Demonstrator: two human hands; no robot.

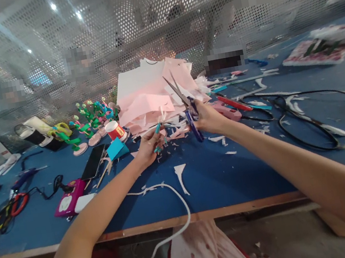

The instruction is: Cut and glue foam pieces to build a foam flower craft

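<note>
My right hand (208, 117) is closed round the dark blue handles of a pair of scissors (182, 96). Their blades point up and left, slightly apart, in front of a pile of pink and white paper (140, 81). To the left, my left hand (148, 150) pinches a small teal piece (158, 129), with a pale strip near its upper end; its exact kind is hard to make out. Paper scraps (183, 179) lie on the blue table below both hands. A folded blue paper (117, 149) sits just left of my left hand.
Left stand a red-and-white cup (115, 131), colourful small craft figures (86, 122), a black phone (94, 162), a magenta power adapter (69, 198) and orange-handled scissors (19, 204). A white cable (186, 208) crosses the front edge. Black cables (306, 132) loop at right. Perforated metal mesh (152, 12) rises behind.
</note>
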